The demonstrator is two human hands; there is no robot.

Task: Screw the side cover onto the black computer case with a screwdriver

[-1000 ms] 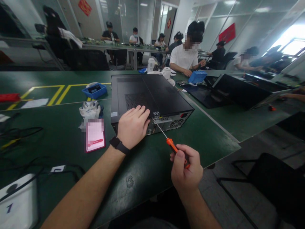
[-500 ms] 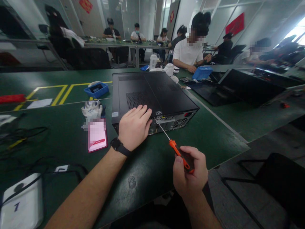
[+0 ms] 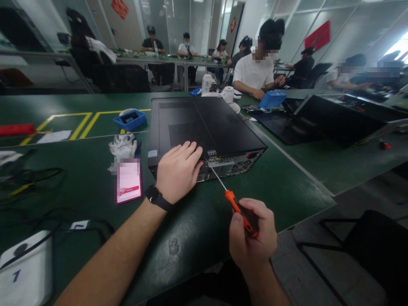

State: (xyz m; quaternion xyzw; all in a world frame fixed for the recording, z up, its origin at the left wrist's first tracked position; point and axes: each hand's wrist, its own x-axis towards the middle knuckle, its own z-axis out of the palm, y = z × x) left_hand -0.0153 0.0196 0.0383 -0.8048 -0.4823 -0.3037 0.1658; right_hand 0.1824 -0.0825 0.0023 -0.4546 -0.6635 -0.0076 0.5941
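A black computer case [image 3: 194, 121] lies on its side on the green table, its rear panel with fan grille and ports facing me. My left hand [image 3: 180, 170] rests on the near edge of its top, fingers stretched out flat, a dark watch on the wrist. In my right hand [image 3: 255, 231] is a screwdriver [image 3: 234, 202] with an orange and black handle, fingers wrapped round it. Its thin shaft points up and left, and the tip meets the rear edge of the case beside my left thumb. The screw itself is too small to make out.
Left of the case are a blue tray [image 3: 130, 120], white gloves [image 3: 123, 146] and a pink-framed screen [image 3: 129, 182]. Black cables and a white box [image 3: 27, 267] marked 1 lie nearer. On the right stands another opened black case [image 3: 338, 114]. A person in white [image 3: 253, 74] sits across the table.
The view has shifted slightly. Both hands keep their places on the case and the screwdriver, whose tip stays at the rear edge.
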